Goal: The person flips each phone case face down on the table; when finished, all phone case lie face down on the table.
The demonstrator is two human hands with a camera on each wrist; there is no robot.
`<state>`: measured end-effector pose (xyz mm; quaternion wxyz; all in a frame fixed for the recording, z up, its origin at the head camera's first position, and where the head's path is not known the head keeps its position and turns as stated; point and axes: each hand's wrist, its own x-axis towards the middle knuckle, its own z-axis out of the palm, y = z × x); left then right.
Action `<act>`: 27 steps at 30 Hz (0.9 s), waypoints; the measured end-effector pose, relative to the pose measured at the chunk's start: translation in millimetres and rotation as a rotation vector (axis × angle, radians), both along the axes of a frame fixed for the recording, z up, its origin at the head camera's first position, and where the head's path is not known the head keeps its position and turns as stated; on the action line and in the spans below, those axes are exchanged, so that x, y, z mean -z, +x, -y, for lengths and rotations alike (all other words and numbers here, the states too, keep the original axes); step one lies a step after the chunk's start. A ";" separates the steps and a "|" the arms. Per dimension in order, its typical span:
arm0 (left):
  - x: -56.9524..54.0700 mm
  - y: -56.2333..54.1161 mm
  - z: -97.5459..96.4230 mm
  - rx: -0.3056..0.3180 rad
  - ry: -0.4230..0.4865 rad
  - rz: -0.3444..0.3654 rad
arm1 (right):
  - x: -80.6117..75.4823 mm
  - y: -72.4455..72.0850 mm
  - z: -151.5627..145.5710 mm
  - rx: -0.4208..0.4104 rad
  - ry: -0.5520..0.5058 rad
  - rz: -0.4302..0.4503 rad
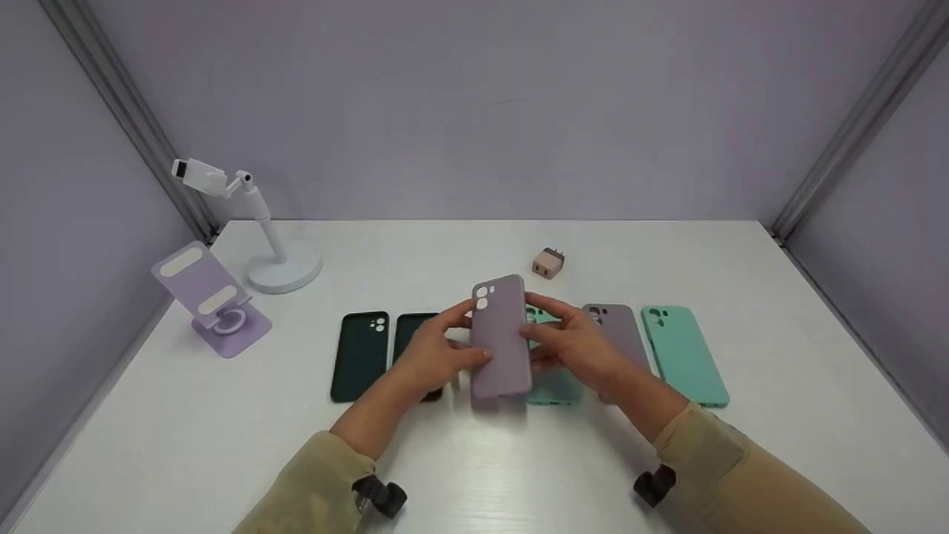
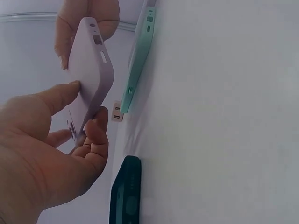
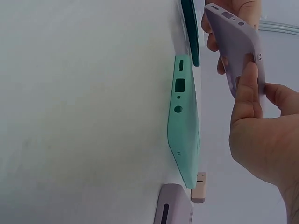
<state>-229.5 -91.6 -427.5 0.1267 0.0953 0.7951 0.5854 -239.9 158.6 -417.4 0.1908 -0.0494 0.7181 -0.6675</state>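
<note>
Both hands hold a light purple phone case [image 1: 501,341] above the table, its back with the camera holes turned to the head view. My left hand [image 1: 437,352] pinches its left edge, thumb on the back and fingers behind. On the opposite edge, my right hand [image 1: 574,343] grips it the same way. Bottom port cutouts of this case [image 2: 91,70] show in the left wrist view. Beneath the hands lie a dark green case [image 1: 415,334], partly covered by the left hand, and a mint green case [image 1: 554,387], partly covered by the right.
Another dark green case [image 1: 360,357] lies at left; a second purple case [image 1: 619,330] and a second mint case [image 1: 686,356] lie at right. Behind stands a pink charger plug [image 1: 548,263]. Far left are a purple phone stand [image 1: 215,297] and a white stand [image 1: 285,267].
</note>
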 end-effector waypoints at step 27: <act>-2.5 -5.2 10.3 -0.077 -0.100 -0.022 | 3.0 -10.7 11.5 0.005 0.344 -0.118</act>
